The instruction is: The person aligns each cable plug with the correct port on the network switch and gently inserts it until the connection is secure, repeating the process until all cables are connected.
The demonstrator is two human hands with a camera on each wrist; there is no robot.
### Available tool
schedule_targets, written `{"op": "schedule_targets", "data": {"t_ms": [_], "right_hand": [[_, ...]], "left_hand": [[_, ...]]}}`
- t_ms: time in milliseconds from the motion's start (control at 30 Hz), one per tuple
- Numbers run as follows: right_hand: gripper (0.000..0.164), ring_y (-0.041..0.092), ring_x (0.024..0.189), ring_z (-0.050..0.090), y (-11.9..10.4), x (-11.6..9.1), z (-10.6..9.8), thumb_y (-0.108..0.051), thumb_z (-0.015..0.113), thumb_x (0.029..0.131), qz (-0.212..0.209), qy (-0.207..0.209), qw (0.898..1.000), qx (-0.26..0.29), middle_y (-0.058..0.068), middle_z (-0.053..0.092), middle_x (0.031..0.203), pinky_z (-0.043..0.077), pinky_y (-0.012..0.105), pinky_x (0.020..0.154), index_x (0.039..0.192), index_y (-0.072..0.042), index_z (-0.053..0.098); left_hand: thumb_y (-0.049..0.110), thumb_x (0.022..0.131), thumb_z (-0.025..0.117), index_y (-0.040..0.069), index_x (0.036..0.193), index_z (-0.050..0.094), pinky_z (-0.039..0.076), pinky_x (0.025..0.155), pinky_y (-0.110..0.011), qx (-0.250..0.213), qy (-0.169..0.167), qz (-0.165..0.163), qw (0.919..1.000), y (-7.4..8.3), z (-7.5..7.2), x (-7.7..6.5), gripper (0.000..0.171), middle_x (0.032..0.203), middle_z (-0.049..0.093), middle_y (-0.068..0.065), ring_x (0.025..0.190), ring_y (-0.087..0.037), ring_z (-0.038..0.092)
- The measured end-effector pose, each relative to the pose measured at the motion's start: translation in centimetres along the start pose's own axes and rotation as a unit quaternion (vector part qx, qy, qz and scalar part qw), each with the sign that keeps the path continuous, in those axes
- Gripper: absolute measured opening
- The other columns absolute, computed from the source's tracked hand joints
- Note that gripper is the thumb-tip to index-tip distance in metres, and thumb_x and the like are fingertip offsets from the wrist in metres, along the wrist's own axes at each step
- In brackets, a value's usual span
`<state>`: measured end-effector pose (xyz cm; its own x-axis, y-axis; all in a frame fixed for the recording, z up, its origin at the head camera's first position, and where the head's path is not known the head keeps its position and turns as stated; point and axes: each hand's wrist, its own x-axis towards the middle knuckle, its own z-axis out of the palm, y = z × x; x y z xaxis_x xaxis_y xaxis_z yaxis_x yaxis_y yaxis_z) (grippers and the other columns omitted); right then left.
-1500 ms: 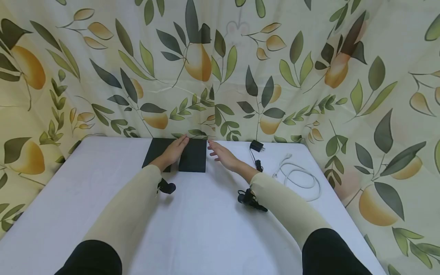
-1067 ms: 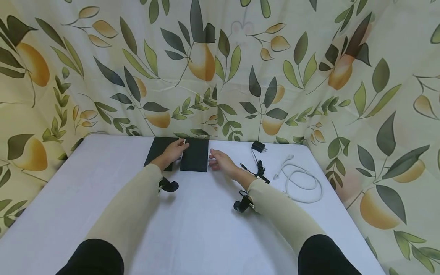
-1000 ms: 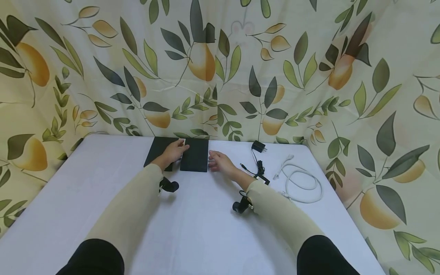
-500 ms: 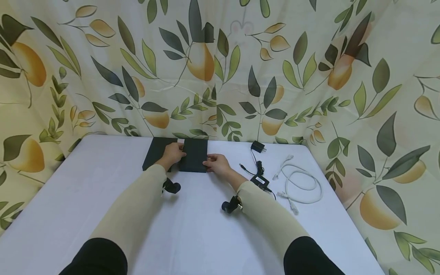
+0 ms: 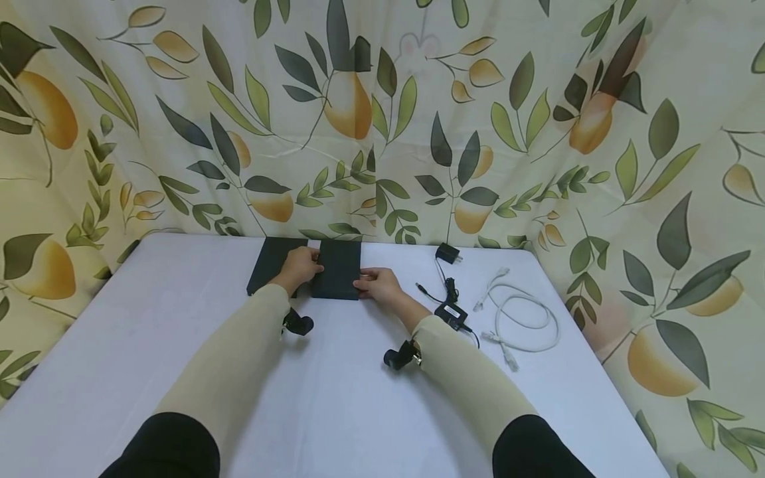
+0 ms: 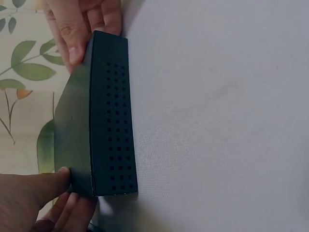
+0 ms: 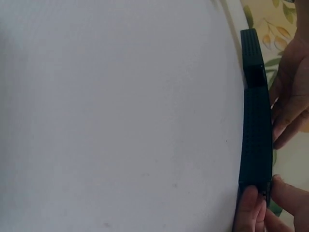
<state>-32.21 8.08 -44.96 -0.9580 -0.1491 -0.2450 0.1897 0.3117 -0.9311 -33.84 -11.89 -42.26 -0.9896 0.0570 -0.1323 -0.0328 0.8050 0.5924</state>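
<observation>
Two flat black boxes lie side by side at the table's far edge. The right-hand box (image 5: 339, 272) has rows of small square holes along its near side (image 6: 118, 125), plain in the left wrist view. My left hand (image 5: 299, 267) grips its left end, thumb on the top edge and fingers at the side. At the opposite end my right hand (image 5: 379, 287) pinches the box between thumb and fingers. The left-hand box (image 5: 265, 265) sits partly hidden behind my left hand and wrist; the right wrist view shows its ridged side (image 7: 251, 46).
To the right lie a black plug adapter (image 5: 447, 253) and a small black block (image 5: 451, 315) with its cord. Beyond them a white network cable (image 5: 540, 346) is loosely coiled. A patterned curtain (image 5: 478, 133) hangs behind the white table (image 5: 346, 398).
Both hands, earlier spread and raised near the right-hand box, have come down and closed on its two ends. The box has not visibly shifted. Little differs from half a second ago.
</observation>
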Motion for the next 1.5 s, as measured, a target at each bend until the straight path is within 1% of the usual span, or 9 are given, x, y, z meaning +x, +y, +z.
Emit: {"op": "schedule_targets", "data": {"t_ms": [133,300,500,600,733,900,1167,1367,1500], "right_hand": [[0.047,0.01,0.077,0.062,0.2,-0.3,0.0,-0.002,0.068,0.091,0.005,0.008,1.0,-0.006,0.008,0.063,0.099,0.058,0.025,0.074,0.136,0.003,0.055],[0.047,0.011,0.079,0.063,0.6,-0.8,-0.1,-0.004,0.069,0.091,0.014,0.011,1.0,-0.014,0.009,0.063,0.099,0.058,0.025,0.073,0.136,0.001,0.055],[0.048,0.012,0.081,0.063,0.9,-1.5,-0.3,-0.005,0.069,0.091,0.007,0.003,1.0,-0.025,0.011,0.065,0.103,0.058,0.025,0.073,0.137,0.001,0.055],[0.048,0.012,0.08,0.064,1.0,-1.8,-0.4,-0.004,0.069,0.091,0.0,-0.004,0.999,-0.034,0.013,0.066,0.105,0.058,0.025,0.073,0.136,0.002,0.055],[0.047,0.013,0.078,0.064,1.1,-2.3,-0.5,-0.004,0.069,0.091,0.002,-0.011,0.999,-0.04,0.015,0.066,0.107,0.058,0.025,0.072,0.136,0.002,0.055],[0.048,0.012,0.075,0.064,1.1,-3.3,-0.7,-0.002,0.07,0.09,0.009,-0.014,0.999,-0.032,0.016,0.067,0.107,0.059,0.026,0.071,0.135,0.003,0.055],[0.047,0.016,0.08,0.066,1.3,-4.7,-0.8,-0.001,0.069,0.09,0.011,-0.016,0.999,-0.03,0.013,0.065,0.1,0.059,0.029,0.074,0.134,0.004,0.055],[0.047,0.014,0.076,0.065,1.6,-5.7,-1.1,0.001,0.071,0.088,-0.01,-0.019,1.0,-0.023,0.011,0.065,0.092,0.06,0.028,0.071,0.132,0.007,0.056],[0.047,0.012,0.076,0.064,2.1,-6.1,-1.0,0.0,0.071,0.088,-0.007,-0.014,1.0,-0.022,0.01,0.065,0.094,0.06,0.028,0.071,0.133,0.004,0.056]], "left_hand": [[0.009,0.096,0.062,-0.002,0.141,0.049,0.047,0.103,-0.041,0.002,0.0,0.002,1.0,0.2,-0.1,-0.5,0.048,0.133,0.06,-0.019,0.122,-0.031,0.056],[0.009,0.095,0.063,-0.001,0.142,0.05,0.051,0.096,-0.038,-0.016,-0.004,-0.005,0.9999,0.1,0.1,-0.8,0.049,0.131,0.061,-0.018,0.114,-0.029,0.059],[0.009,0.094,0.065,-0.001,0.14,0.051,0.055,0.083,-0.032,-0.049,0.002,-0.006,0.9988,-0.4,0.6,-1.3,0.049,0.13,0.061,-0.018,0.104,-0.027,0.063],[0.008,0.094,0.066,-0.002,0.139,0.053,0.057,0.077,-0.029,-0.071,0.009,-0.001,0.9975,-0.7,0.9,-1.7,0.048,0.13,0.061,-0.019,0.104,-0.028,0.064],[0.006,0.093,0.066,-0.002,0.137,0.054,0.058,0.076,-0.029,-0.099,0.017,-0.003,0.995,-0.9,1.3,-2.4,0.046,0.13,0.061,-0.02,0.108,-0.029,0.064],[0.005,0.093,0.066,-0.001,0.137,0.055,0.058,0.077,-0.03,-0.123,0.02,-0.009,0.9921,-0.7,1.8,-3.3,0.046,0.131,0.061,-0.019,0.107,-0.028,0.065],[0.01,0.092,0.069,0.005,0.134,0.06,0.056,0.069,-0.025,-0.085,0.048,-0.007,0.9952,-0.6,2.4,-4.6,0.044,0.128,0.065,-0.013,0.099,-0.024,0.066],[0.01,0.091,0.07,0.006,0.133,0.061,0.057,0.069,-0.026,-0.102,0.054,-0.013,0.9932,-0.5,2.9,-5.6,0.043,0.128,0.066,-0.013,0.096,-0.023,0.068],[0.011,0.09,0.071,0.005,0.132,0.062,0.056,0.064,-0.024,-0.115,0.062,-0.005,0.9914,-0.9,3.3,-6.1,0.043,0.124,0.067,-0.015,0.089,-0.023,0.069]]}}
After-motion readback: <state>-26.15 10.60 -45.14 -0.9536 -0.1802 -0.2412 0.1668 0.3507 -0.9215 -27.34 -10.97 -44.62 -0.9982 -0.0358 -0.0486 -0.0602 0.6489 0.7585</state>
